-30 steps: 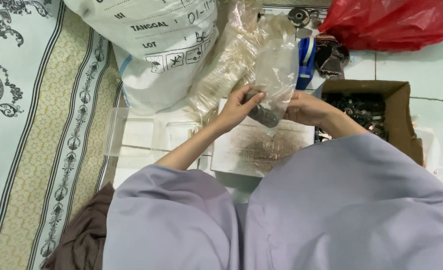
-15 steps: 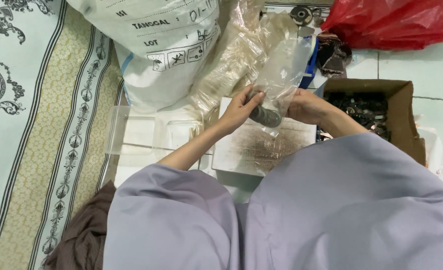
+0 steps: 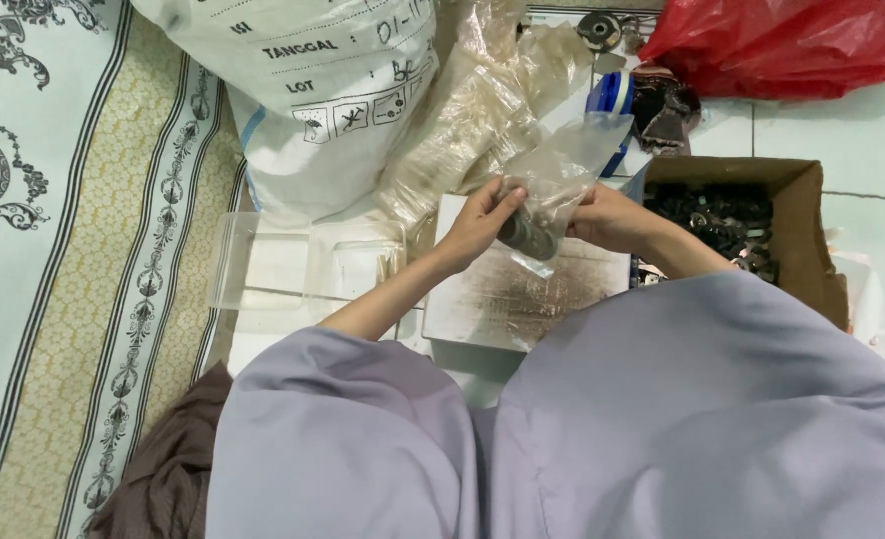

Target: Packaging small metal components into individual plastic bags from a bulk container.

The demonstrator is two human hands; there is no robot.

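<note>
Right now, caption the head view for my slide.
Both hands hold a clear plastic bag of dark parts above a white tray.

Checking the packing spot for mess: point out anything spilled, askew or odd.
The white board under the hands is smeared with dark specks and grime, like residue from the small metal parts. Both the left hand and right hand hold a small clear bag of dark parts. Nothing looks spilled; the cardboard box sits upright.

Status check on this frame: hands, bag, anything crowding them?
Left hand and right hand both grip small clear bag holding dark parts. Held above white board. Cardboard box close right.
</note>
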